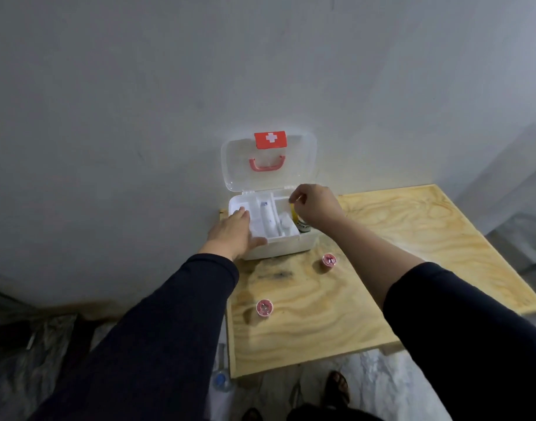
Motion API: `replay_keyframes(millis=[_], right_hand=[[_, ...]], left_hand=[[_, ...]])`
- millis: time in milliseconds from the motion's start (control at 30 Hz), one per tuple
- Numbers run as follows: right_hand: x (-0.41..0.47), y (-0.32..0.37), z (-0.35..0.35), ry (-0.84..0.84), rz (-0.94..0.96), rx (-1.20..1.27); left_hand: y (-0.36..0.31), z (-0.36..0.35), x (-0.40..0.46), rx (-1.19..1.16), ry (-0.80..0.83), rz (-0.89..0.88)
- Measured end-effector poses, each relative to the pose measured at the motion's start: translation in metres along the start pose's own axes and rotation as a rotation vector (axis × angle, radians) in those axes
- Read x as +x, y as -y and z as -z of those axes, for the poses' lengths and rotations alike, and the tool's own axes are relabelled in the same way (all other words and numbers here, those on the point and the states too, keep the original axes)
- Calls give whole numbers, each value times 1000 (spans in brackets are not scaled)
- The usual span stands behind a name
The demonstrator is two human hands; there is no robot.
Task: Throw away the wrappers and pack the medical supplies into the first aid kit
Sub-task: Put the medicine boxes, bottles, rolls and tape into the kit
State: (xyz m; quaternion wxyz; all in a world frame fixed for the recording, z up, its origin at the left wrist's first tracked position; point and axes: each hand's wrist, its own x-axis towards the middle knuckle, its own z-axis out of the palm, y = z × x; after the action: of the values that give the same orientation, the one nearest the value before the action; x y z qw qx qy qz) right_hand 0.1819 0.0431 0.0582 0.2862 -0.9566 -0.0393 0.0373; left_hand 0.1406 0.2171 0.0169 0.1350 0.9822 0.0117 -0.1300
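Observation:
A white first aid kit [286, 244] stands open at the back left of the plywood table [412, 253], its clear lid [239, 165] with a red cross label leaning on the wall. A white divided tray [277, 199] sits on top, holding a white tube [266, 218] and a white roll [286, 223]. My left hand [233, 232] lies flat on the tray's left front corner. My right hand [316, 206] hovers over the kit's right end with fingers pinched; whether it holds anything I cannot tell. Two small red-and-white tape rolls [329, 260] [264, 307] rest on the table.
A grey wall rises directly behind the kit. A dark can [304, 227] shows inside the kit's right end under my right wrist. On the floor lie a plastic bottle [221, 379] by the table's left front corner and dark bags [32, 329] at the left.

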Motion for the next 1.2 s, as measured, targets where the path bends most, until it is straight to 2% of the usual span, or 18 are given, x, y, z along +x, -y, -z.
replay_keyframes(millis=[67, 167, 333, 600, 733, 933, 1067, 1200], right_hand=[[-7, -20, 7, -42, -85, -17], [-20, -54, 2, -98, -184, -60], [-38, -97, -33, 13, -274, -62], [-57, -110, -77, 140, -119, -171], [-74, -83, -84, 201, 10, -146], [-106, -31, -94, 366, 304, -81], [-115, -22, -101, 500, 343, -123], [-115, -25, -104, 521, 357, -161]], left_hand=[[-1, -6, 3, 8, 62, -16], [1, -15, 3, 14, 25, -26], [4, -20, 2, 66, -7, -42], [7, -25, 4, 102, -22, -52], [5, -26, 3, 102, -22, -47], [2, -20, -1, 106, -9, -38], [0, -17, -3, 115, -9, -37], [-1, -16, -4, 120, -13, -40]])
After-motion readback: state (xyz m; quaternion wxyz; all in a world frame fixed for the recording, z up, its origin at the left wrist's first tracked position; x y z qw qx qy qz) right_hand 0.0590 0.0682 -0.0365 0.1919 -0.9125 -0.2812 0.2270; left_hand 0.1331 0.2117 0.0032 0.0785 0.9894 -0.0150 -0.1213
